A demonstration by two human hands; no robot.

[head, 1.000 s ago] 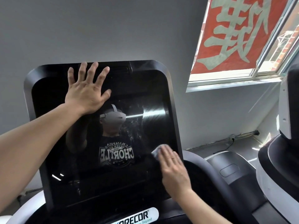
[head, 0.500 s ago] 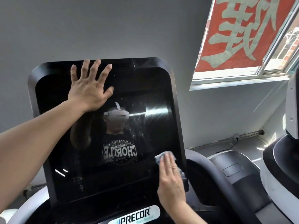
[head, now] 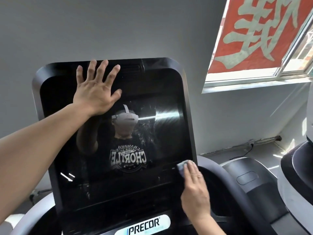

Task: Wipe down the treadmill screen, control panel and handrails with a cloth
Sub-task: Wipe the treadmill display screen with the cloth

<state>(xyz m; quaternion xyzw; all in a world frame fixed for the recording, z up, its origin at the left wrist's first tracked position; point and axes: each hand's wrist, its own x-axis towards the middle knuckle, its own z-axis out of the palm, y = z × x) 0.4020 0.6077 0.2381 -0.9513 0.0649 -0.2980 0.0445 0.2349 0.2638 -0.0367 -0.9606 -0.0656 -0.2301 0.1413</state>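
Left hand (head: pixel 96 92) flat, fingers spread, pressing screen (head: pixel 118 167) at 11 o'clock. Right hand (head: pixel 194 190) flat, pushing cloth (head: pixel 182 164) at 4 o'clock edge. Might slip off. Might leave fresh finger marks up top.

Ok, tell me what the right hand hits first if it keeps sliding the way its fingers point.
The right hand points up along the screen's right edge, with the cloth under its fingertips. The way looks free up the glass; the smudges lie left of that line, though depth is unclear.

Daylight enters through the window (head: pixel 264 72) at upper right. The glossy screen (head: pixel 118 150) shows a glare streak and reflections. Edges bend; detail is slightly soft
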